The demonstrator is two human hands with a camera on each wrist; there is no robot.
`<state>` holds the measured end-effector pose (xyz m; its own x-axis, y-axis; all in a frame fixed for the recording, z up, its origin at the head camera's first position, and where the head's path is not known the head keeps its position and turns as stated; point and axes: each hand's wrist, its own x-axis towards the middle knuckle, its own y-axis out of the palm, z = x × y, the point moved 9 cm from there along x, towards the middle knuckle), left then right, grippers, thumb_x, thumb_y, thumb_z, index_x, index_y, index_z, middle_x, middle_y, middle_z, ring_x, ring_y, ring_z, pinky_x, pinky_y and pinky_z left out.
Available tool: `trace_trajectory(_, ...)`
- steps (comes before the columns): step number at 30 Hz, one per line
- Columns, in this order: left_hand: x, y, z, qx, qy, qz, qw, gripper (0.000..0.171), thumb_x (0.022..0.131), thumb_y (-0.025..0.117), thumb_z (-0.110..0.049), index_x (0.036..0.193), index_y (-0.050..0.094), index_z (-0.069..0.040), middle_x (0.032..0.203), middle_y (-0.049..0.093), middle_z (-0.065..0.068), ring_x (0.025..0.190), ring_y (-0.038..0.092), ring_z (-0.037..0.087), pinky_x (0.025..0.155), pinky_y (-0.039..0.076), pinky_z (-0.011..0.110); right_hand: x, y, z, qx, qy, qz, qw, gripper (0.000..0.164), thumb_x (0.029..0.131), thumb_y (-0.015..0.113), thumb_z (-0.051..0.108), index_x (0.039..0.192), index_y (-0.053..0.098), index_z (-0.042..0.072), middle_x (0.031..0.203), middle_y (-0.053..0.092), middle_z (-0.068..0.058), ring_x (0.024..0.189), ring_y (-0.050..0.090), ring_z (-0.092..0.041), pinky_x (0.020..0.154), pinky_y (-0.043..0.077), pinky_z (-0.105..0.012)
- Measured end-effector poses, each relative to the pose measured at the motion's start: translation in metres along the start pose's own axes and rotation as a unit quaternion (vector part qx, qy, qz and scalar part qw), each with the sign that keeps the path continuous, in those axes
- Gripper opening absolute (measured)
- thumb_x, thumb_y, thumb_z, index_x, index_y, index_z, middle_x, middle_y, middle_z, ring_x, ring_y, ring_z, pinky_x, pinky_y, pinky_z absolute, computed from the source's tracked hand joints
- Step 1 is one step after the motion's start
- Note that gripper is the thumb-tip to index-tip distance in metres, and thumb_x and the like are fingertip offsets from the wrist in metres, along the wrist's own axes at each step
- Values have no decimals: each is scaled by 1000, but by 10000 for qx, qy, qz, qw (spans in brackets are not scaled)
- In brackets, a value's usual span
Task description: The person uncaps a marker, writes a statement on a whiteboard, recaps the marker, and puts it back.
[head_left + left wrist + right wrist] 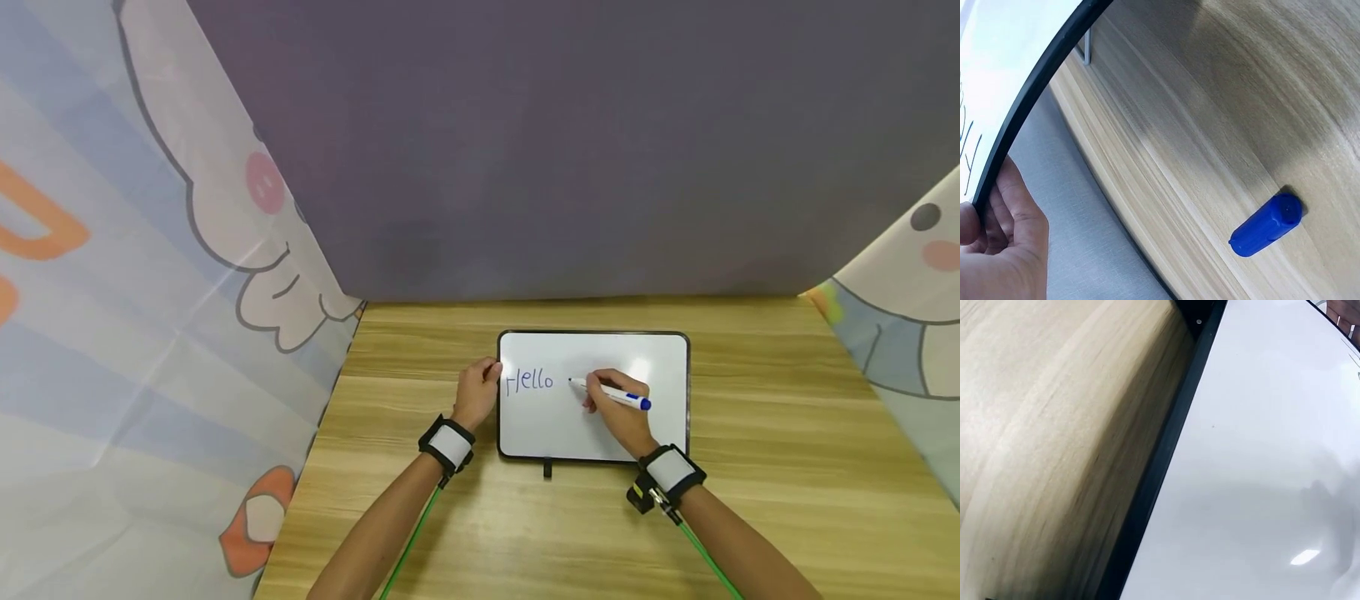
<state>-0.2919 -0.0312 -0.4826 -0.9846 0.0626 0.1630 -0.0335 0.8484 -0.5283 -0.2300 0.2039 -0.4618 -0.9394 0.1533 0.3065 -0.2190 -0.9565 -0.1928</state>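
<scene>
A whiteboard [540,429] with a black frame stands on the wooden table, the blue handwritten word "Hello" [531,380] on its left part. At its left edge, my left hand [475,398] grips the frame; the left wrist view shows the thumb on the front and fingers behind. My right hand [628,423] holds a white marker [613,393] with a blue end, its dark tip close to the board, right of the word. The right wrist view shows the board's lower frame [1163,453], but not the right hand or marker.
A blue cap [1266,225] is on the table [1210,112] near the board. Below the board's lower edge juts a black tab [547,468]. A grey wall [570,167] rises behind the table, and cartoon-printed cloth [172,333] hangs at the sides. Green cords [411,542] trail from the wristbands.
</scene>
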Motion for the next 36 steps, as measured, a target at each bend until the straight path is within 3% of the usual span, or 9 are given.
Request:
trace_trajectory(22, -1, 2, 2, 100, -50, -32, 9999, 18, 94, 53, -10, 92, 67, 1, 79, 64, 14, 68, 52, 16, 59, 42, 24, 0, 2, -12, -124, 293, 53, 9995, 13, 87, 61, 4, 92, 66, -7, 68, 65, -22, 52, 61, -18, 49, 52, -28)
trace_trajectory(36, 2, -2, -2, 116, 59, -120, 9998, 18, 94, 53, -11, 92, 66, 1, 78, 63, 14, 67, 52, 16, 59, 42, 24, 1, 3, -9, -378, 170, 213, 9989, 13, 88, 59, 5, 90, 66, -7, 65, 65, -21, 51, 61, -19, 47, 51, -27)
